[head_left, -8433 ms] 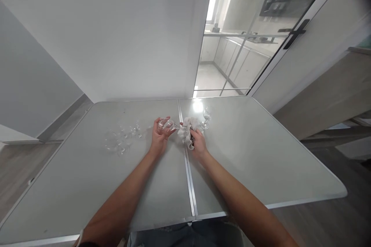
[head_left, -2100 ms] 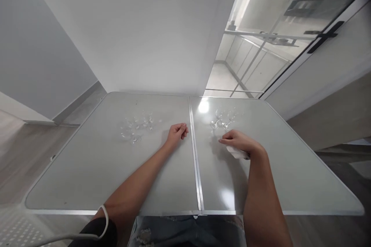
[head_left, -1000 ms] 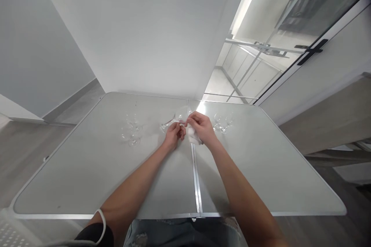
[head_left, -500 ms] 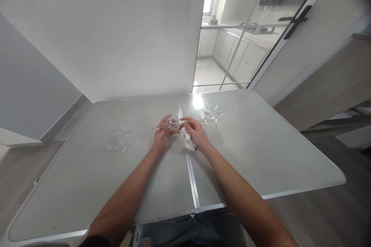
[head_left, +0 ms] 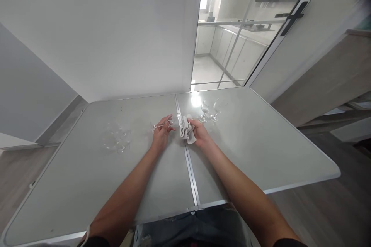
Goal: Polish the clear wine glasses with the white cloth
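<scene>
My left hand (head_left: 161, 132) holds a clear wine glass (head_left: 165, 124) on its side above the middle of the grey table (head_left: 87, 185), fingers wrapped round the stem near the bowl. My right hand (head_left: 199, 132) grips a crumpled white cloth (head_left: 186, 131) pressed against the glass's bowl end. Both hands meet over the table's centre seam (head_left: 188, 170).
Two clear glasses (head_left: 211, 110) stand upright just right of my right hand. Several more glasses (head_left: 117, 139) stand grouped to the left. A white wall rises behind the table, with a glass sliding door (head_left: 261, 38) to the right.
Over the last second the cloth in my right hand has moved up against the glass held by my left hand. About two seconds ago both hands lay apart on the table without the glass.
</scene>
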Tool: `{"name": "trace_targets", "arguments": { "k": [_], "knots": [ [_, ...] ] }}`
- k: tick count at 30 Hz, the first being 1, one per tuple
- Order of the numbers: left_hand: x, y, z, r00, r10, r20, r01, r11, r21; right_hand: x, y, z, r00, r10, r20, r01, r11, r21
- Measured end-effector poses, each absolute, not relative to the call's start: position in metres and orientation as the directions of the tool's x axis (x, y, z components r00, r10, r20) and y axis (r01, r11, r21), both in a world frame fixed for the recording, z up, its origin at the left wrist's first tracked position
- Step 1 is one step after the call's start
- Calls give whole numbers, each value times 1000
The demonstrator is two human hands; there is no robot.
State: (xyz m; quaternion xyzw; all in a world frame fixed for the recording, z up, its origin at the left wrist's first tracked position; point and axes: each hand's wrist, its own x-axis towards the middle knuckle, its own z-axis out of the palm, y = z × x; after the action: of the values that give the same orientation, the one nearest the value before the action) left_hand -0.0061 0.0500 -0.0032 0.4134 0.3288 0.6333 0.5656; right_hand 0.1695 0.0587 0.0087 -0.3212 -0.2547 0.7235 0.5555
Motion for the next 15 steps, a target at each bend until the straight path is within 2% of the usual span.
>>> {"name": "trace_targets", "arguments": {
  "k": [4,7,11,15],
  "knots": [
    [-7,50,-5,-20,990,140,-433,-134,891,170,60,5,147,975,-166,-610,-43,-791],
    [-7,50,-6,-14,989,145,-413,-138,900,172,60,7,333,943,-30,-418,119,-901],
    [-7,49,-7,6,989,145,-386,-132,913,174,56,14,350,933,82,-244,175,-954],
    [-6,50,-6,10,986,165,-331,-153,931,171,52,18,270,961,63,-227,127,-965]
  ]
}}
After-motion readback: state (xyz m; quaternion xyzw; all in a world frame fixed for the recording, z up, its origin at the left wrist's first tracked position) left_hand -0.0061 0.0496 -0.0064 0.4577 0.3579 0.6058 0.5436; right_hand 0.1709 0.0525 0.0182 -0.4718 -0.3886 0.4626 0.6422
